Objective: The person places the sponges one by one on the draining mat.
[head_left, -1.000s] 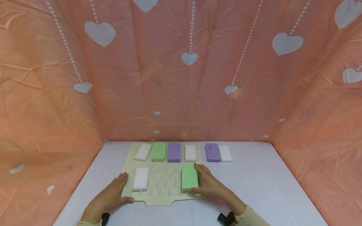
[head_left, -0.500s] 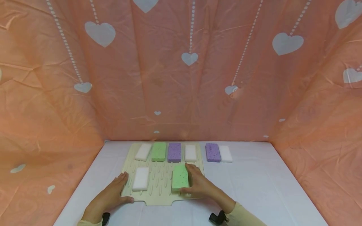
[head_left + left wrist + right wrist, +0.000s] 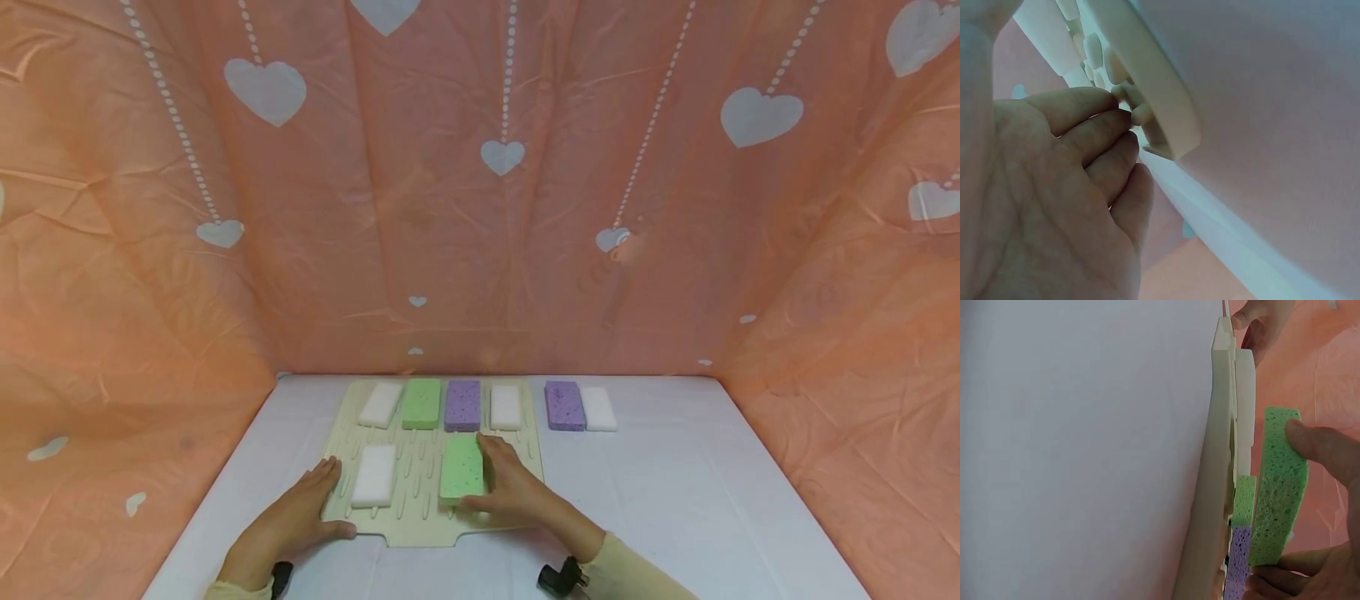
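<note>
My right hand (image 3: 512, 479) holds a green sponge (image 3: 461, 468) between thumb and fingers, above a cream ridged board (image 3: 420, 533). In the right wrist view the gripped sponge (image 3: 1279, 487) is slightly bowed and stands off the board. At the board's left edge rests my left hand (image 3: 296, 510), fingers extended along the side and thumb at the near corner. The left wrist view has its fingertips (image 3: 1124, 122) touching the board's rim (image 3: 1160, 94). On the board's near left lies a white sponge (image 3: 373, 475).
Along the board's far side lie a tilted white sponge (image 3: 380, 405), a green sponge (image 3: 422, 403), a purple sponge (image 3: 462, 405) and a white sponge (image 3: 506, 407). Right of the board, another purple sponge (image 3: 564, 406) touches a white one (image 3: 598, 408) on the white table (image 3: 675, 500).
My right hand has carried the green sponge leftward over the board, from near its right edge toward the middle. My left hand and the other sponges have stayed in place.
</note>
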Available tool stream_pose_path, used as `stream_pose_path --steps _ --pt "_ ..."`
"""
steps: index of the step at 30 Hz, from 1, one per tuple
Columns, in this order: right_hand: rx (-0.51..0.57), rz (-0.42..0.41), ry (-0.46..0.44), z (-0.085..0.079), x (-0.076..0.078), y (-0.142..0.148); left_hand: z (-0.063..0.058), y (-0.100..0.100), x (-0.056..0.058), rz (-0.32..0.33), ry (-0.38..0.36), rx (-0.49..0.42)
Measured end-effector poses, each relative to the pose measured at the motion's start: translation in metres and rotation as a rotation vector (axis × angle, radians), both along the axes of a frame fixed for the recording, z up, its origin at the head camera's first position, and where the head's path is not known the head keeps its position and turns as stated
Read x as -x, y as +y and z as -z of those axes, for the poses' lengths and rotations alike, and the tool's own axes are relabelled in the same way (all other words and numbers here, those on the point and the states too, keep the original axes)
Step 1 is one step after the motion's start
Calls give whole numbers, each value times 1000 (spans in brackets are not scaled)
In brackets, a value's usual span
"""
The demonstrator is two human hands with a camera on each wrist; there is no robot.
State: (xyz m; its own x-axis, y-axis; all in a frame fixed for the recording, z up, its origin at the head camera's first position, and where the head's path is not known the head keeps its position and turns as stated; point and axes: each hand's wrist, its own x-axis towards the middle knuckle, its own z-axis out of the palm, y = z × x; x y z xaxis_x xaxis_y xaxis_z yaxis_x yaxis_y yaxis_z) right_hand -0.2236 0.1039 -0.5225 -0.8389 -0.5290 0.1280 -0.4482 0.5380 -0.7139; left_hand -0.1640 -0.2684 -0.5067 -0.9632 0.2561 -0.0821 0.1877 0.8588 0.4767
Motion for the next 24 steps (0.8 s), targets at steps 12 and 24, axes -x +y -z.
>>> stream_pose_path --steps 12,24 --pt "-12 5 -26 1 1 -29 0 0 1 -6 -13 -5" --pt "-15 4 -55 1 3 -54 4 -2 3 -4 -25 -13"
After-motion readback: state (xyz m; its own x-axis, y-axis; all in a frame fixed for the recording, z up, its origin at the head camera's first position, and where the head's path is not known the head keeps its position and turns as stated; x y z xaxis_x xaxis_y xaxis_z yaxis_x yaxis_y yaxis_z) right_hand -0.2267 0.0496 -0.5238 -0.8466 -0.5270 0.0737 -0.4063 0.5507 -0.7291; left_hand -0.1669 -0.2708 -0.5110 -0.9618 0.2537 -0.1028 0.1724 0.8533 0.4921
